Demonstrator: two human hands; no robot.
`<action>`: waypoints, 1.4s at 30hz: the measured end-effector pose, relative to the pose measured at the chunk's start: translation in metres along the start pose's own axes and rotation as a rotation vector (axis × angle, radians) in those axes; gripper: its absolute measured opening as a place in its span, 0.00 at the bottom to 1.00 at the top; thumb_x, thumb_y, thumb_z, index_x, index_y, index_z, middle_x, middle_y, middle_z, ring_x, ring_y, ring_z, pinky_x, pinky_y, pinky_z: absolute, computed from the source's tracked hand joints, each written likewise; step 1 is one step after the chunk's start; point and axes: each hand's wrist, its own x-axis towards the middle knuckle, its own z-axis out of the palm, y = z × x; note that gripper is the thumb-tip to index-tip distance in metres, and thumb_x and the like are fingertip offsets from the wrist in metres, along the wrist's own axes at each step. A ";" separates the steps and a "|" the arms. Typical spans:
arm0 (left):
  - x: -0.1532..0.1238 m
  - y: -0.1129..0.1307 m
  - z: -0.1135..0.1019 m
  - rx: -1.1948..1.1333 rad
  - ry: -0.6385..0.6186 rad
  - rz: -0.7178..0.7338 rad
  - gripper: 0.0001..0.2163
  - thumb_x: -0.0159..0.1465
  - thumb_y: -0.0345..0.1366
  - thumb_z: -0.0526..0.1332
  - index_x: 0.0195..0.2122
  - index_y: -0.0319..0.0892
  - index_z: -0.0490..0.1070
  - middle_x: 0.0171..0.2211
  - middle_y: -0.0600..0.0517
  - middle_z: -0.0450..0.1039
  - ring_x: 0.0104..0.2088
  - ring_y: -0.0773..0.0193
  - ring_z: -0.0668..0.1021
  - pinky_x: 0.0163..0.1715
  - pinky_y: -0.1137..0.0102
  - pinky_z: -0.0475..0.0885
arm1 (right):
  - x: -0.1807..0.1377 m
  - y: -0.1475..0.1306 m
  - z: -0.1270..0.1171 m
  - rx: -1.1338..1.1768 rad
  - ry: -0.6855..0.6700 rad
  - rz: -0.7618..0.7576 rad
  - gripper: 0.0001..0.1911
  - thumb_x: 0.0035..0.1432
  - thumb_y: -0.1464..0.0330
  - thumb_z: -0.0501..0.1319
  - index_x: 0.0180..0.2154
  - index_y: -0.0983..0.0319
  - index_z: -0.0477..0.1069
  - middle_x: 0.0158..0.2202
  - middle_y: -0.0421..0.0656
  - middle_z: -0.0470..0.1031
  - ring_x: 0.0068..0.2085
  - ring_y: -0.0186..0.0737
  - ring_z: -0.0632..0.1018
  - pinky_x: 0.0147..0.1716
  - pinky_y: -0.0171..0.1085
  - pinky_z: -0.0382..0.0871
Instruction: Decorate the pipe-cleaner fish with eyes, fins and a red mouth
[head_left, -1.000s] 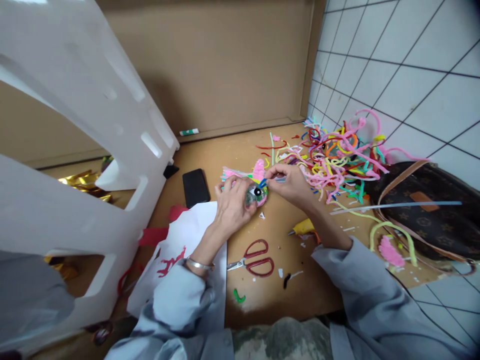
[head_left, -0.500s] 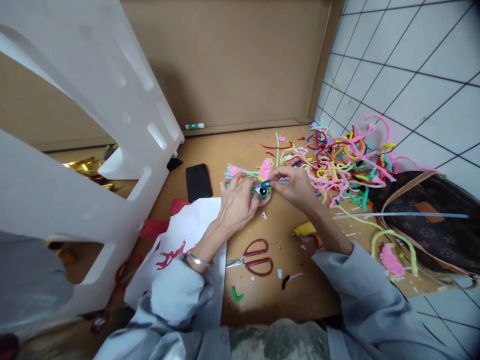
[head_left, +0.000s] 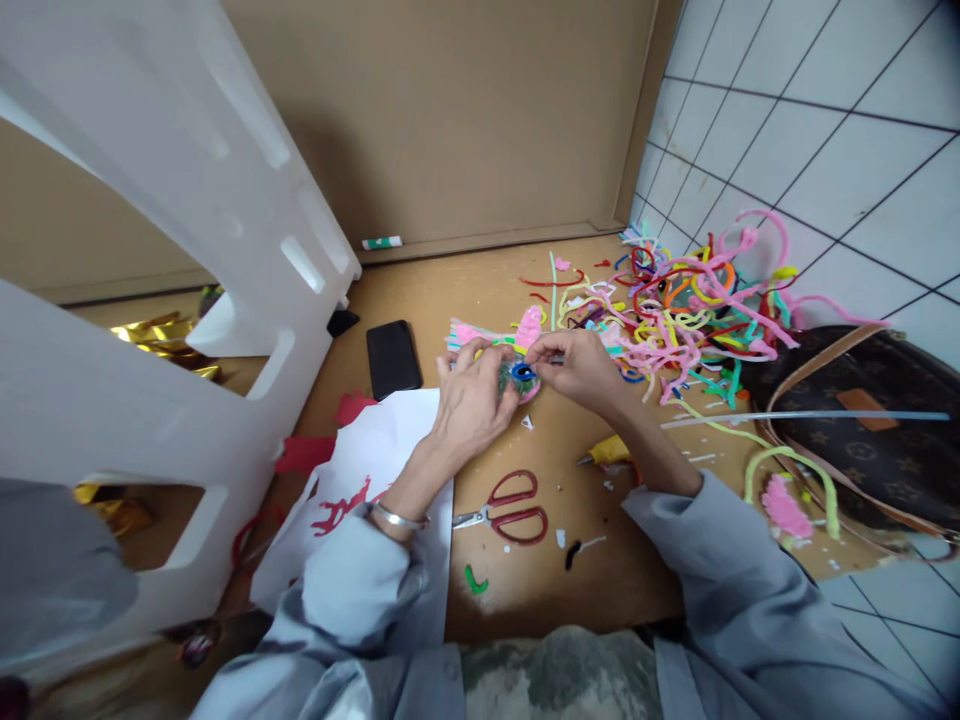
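A fish-shaped craft of coloured pipe cleaners lies on the table, with a pink fin, a striped tail and a green and pink head end. My left hand lies over its body, fingers curled and holding it; much of the fish is hidden beneath. A small blue pipe-cleaner ring sits around the fish's eye. With thumb and forefinger, my right hand pinches at the ring's right edge. Red-handled scissors rest nearer me, and a yellow glue gun lies below my right wrist.
Tangled pipe cleaners spread at the back right, beside a brown handbag. A black phone and white paper lie to the left, near a white plastic frame. Cardboard stands behind; scraps dot the tabletop.
My right hand has moved slightly left, carrying the blue ring from above the eye down around it. My left hand stays on the fish. The camera view has shifted a little.
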 end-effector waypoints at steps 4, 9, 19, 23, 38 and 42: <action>0.000 0.000 0.000 0.001 -0.002 -0.003 0.15 0.63 0.36 0.54 0.50 0.41 0.68 0.52 0.41 0.75 0.59 0.48 0.69 0.51 0.54 0.58 | 0.001 0.001 0.002 0.047 -0.014 0.023 0.11 0.43 0.78 0.58 0.26 0.63 0.79 0.21 0.39 0.76 0.23 0.31 0.73 0.25 0.30 0.63; 0.000 0.001 0.000 0.005 0.001 0.000 0.14 0.63 0.35 0.54 0.50 0.41 0.68 0.52 0.42 0.76 0.57 0.48 0.71 0.50 0.55 0.58 | 0.002 0.006 0.006 0.062 -0.012 0.056 0.11 0.43 0.77 0.58 0.26 0.65 0.78 0.21 0.39 0.75 0.23 0.31 0.72 0.26 0.30 0.63; 0.000 0.002 0.000 0.007 0.008 0.003 0.13 0.64 0.34 0.55 0.49 0.42 0.68 0.52 0.43 0.76 0.55 0.49 0.72 0.49 0.56 0.60 | 0.002 0.010 0.010 0.002 0.015 0.027 0.12 0.44 0.77 0.57 0.27 0.64 0.79 0.21 0.39 0.75 0.24 0.33 0.73 0.28 0.32 0.63; 0.000 0.003 0.001 -0.001 0.014 -0.005 0.13 0.64 0.35 0.55 0.49 0.42 0.68 0.51 0.43 0.76 0.54 0.49 0.72 0.49 0.56 0.60 | 0.000 0.009 0.009 -0.022 0.021 0.008 0.11 0.44 0.77 0.57 0.26 0.64 0.79 0.20 0.39 0.74 0.23 0.32 0.71 0.27 0.32 0.62; 0.000 -0.001 0.011 0.000 0.087 0.016 0.11 0.65 0.38 0.60 0.47 0.42 0.69 0.50 0.44 0.77 0.52 0.50 0.74 0.48 0.57 0.59 | -0.010 0.012 0.009 0.014 0.033 0.063 0.11 0.47 0.77 0.58 0.28 0.64 0.79 0.23 0.39 0.76 0.25 0.32 0.72 0.29 0.32 0.62; 0.000 0.000 0.012 0.001 0.089 0.016 0.11 0.65 0.38 0.61 0.47 0.42 0.68 0.49 0.44 0.78 0.52 0.50 0.74 0.48 0.57 0.60 | -0.008 0.009 0.007 0.014 0.032 0.072 0.10 0.48 0.77 0.59 0.28 0.64 0.79 0.22 0.39 0.74 0.24 0.32 0.70 0.29 0.31 0.61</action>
